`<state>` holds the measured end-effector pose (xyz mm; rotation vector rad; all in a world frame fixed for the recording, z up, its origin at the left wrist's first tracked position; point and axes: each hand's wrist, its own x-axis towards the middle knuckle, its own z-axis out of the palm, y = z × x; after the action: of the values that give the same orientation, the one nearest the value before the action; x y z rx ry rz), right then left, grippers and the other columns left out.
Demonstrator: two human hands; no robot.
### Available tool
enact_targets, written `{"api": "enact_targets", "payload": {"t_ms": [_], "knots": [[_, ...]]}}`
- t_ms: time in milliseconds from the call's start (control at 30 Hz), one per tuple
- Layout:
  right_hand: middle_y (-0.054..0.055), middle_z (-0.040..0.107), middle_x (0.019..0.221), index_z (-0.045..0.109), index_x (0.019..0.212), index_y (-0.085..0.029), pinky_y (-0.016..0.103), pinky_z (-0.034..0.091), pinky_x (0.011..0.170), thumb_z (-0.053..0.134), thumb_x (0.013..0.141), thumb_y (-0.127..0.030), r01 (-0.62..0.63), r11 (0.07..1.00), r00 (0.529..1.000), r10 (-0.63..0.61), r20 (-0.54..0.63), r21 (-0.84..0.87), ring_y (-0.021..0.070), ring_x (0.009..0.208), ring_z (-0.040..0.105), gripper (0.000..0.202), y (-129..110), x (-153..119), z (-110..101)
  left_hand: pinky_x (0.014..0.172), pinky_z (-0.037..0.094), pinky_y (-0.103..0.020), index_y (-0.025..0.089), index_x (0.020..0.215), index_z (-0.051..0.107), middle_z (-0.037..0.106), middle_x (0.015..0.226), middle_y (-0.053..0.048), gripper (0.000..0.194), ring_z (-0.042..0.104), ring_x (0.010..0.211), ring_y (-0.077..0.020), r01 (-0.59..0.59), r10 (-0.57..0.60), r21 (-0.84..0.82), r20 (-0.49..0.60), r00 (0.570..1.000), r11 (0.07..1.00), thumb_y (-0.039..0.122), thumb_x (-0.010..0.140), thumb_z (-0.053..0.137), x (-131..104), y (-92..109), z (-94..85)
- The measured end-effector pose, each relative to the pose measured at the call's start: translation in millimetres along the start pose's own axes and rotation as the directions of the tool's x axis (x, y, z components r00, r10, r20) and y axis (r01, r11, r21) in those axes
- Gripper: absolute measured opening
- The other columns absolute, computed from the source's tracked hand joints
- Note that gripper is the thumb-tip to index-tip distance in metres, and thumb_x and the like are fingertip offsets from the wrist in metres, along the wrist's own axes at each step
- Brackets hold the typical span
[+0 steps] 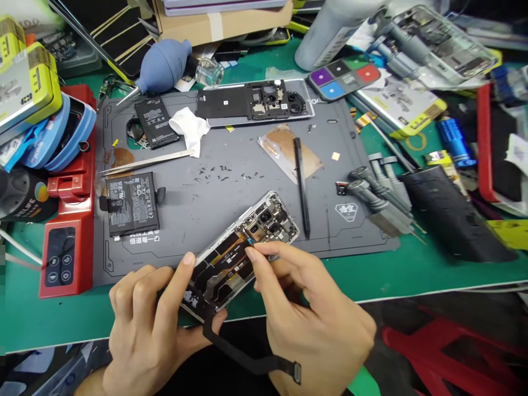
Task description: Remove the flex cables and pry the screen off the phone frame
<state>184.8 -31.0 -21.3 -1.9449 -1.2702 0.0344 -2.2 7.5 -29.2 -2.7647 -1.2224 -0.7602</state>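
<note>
An opened smartphone, its cameras and inner parts bare, is tilted above the front edge of the grey mat. My left hand grips its lower end, fingers along the side. My right hand is closed at the phone's middle, thumb and forefinger pinched just below the camera area; whatever lies between the fingertips is too small to make out. A black flex cable hangs from the phone's lower end, its connector loose near my right wrist.
On the mat lie a battery, a second battery, tweezers, a black pry stick and a phone back cover. A red device stands left. Screwdrivers lie right, a blue air blower behind.
</note>
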Motion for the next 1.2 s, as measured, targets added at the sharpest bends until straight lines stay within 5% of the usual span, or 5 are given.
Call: {"api": "enact_targets", "payload": {"t_ms": [167, 333, 667, 1200], "knots": [[-0.008, 0.072, 0.079, 0.074, 0.118, -0.023, 0.018, 0.051, 0.065, 0.081, 0.105, -0.021, 0.038, 0.996, 0.997, -0.044, -0.063, -0.085, 0.0027, 0.06, 0.061, 0.015, -1.8, -2.9, 2.5, 0.105, 0.046, -0.045, 0.005, 0.163, 0.055, 0.065, 0.112, -0.014, 0.083, 0.062, 0.105, -0.0303, -0.012, 0.012, -0.005, -0.009, 1.0, 1.0, 0.051, 0.099, 0.084, -1.0, -1.7, 1.3], [-0.013, 0.064, 0.073, 0.071, 0.114, -0.023, 0.015, 0.045, 0.064, 0.076, 0.108, -0.02, -0.006, 0.999, 1.0, 0.005, 0.02, 0.048, -0.0017, 0.057, 0.057, 0.009, -1.6, -0.3, 3.1, 0.106, 0.046, -0.045, 0.007, 0.166, 0.052, 0.065, 0.112, -0.014, 0.086, 0.062, 0.107, -0.0306, -0.008, 0.008, -0.012, -0.018, 1.0, 1.0, 0.051, 0.1, 0.084, -3.5, -2.0, 1.4], [-0.014, 0.067, 0.076, 0.071, 0.118, -0.024, 0.015, 0.044, 0.066, 0.075, 0.11, -0.023, -0.004, 1.0, 0.999, 0.003, 0.054, 0.023, -0.002, 0.06, 0.059, 0.009, -2.5, 2.5, -2.3, 0.107, 0.047, -0.046, 0.008, 0.168, 0.051, 0.065, 0.114, -0.014, 0.087, 0.062, 0.109, -0.0307, -0.007, 0.007, -0.002, -0.009, 1.0, 1.0, 0.052, 0.1, 0.083, -3.6, -1.0, 0.6], [-0.008, 0.071, 0.074, 0.072, 0.116, -0.023, 0.024, 0.049, 0.061, 0.078, 0.105, -0.02, 0.014, 1.0, 0.999, -0.014, 0.043, -0.015, 0.0066, 0.055, 0.059, 0.012, 2.5, -5.5, -0.2, 0.108, 0.047, -0.042, 0.01, 0.153, 0.056, 0.066, 0.117, -0.012, 0.07, 0.062, 0.114, -0.0262, 0.062, -0.061, -0.035, 0.046, 0.997, 0.997, 0.054, 0.104, 0.078, 2.2, 3.9, -4.5]]}}
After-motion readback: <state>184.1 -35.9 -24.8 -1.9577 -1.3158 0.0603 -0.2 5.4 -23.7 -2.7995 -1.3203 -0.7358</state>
